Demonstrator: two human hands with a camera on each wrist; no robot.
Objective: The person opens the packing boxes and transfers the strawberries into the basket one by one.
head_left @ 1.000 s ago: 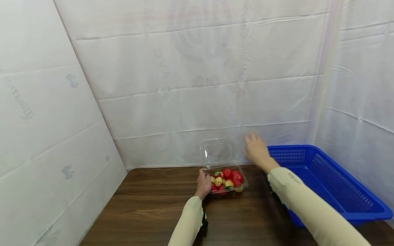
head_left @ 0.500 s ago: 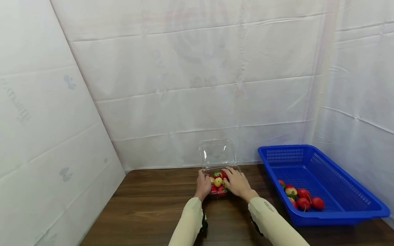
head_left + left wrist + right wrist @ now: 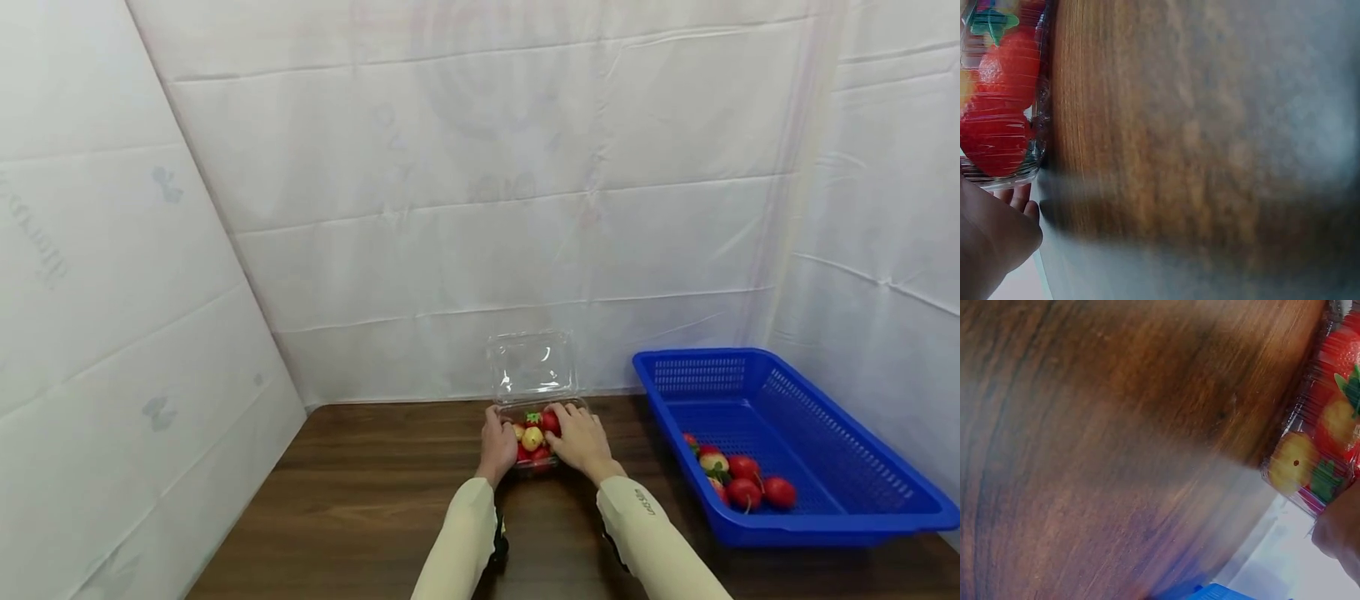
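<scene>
A clear plastic clamshell box [image 3: 534, 468] sits on the table, its lid [image 3: 532, 367] standing up at the back. Red and yellow toy fruits [image 3: 532, 438] fill it, some with green leaves, as a yellow fruit [image 3: 1294, 462] shows in the right wrist view. My left hand [image 3: 497, 450] holds the box's left end; in the left wrist view, fingertips reach past the box's end below a red fruit [image 3: 997, 140]. Across the right half of the fruit lies my right hand [image 3: 581, 437], fingers spread and loosely bent; its fingertips are partly hidden among the fruits.
To the right stands a blue plastic basket [image 3: 847, 522] with perforated walls. Several red and pale fruits [image 3: 744, 493] lie in its near left corner. The brown wooden table [image 3: 360, 492] meets a white sheeted wall [image 3: 420, 358] at the back.
My right hand has moved left from near the basket to the box, then stays over the fruit. My left hand keeps its place at the box's left end.
</scene>
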